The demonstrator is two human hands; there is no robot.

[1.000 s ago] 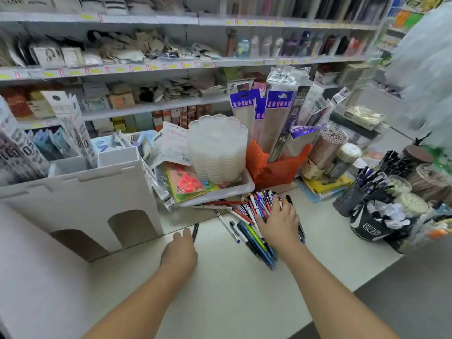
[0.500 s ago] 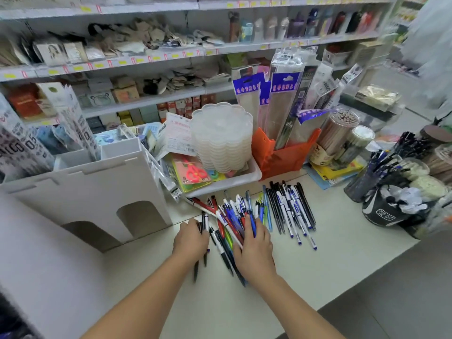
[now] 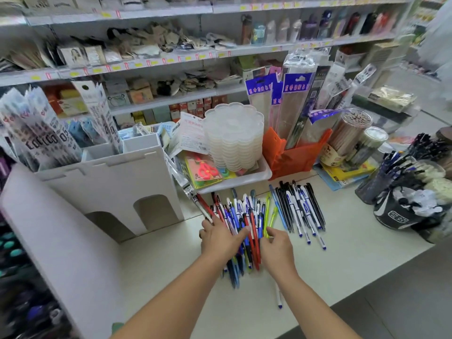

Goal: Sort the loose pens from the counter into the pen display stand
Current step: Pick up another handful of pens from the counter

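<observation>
Both hands — left hand (image 3: 220, 237), right hand (image 3: 277, 248) — bracket pens (image 3: 247, 221).

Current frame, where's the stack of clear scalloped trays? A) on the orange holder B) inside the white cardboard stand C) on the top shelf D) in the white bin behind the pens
D: the stack of clear scalloped trays sits in the white bin just behind the loose pens.

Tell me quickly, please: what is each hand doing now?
Left hand: open, fingers spread on the pens.
Right hand: pinching a yellow-green pen.
</observation>
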